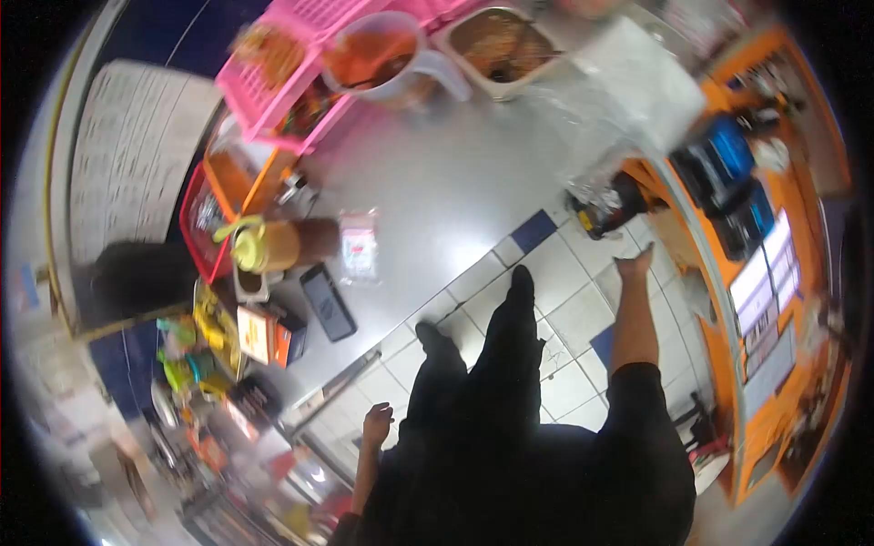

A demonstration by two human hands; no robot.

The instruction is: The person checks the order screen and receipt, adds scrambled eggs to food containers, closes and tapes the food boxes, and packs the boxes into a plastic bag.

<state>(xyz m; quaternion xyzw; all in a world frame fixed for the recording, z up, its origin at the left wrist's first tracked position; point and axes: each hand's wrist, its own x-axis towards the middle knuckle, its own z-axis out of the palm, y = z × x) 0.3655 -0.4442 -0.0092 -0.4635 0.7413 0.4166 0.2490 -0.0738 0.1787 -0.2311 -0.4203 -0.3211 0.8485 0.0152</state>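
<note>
My left hand [378,425] hangs low beside my dark clothing, below the edge of the metal counter [410,191]. Its fingers are slightly curled and apart, and nothing shows in them. My right hand [635,262] is stretched out over the white tiled floor [569,332], nearest to a dark object with a clear bag [603,207]. What its fingers do is too blurred to make out. A phone [328,302] lies on the counter, near a small plastic packet [360,246] and a yellow-capped bottle [264,246].
Along the counter's far side are pink baskets [259,86], a jug with orange contents [373,55] and a metal food tray [503,50]. An orange shelf unit [719,400] stands at the right. A small box [264,335] lies at the counter's left.
</note>
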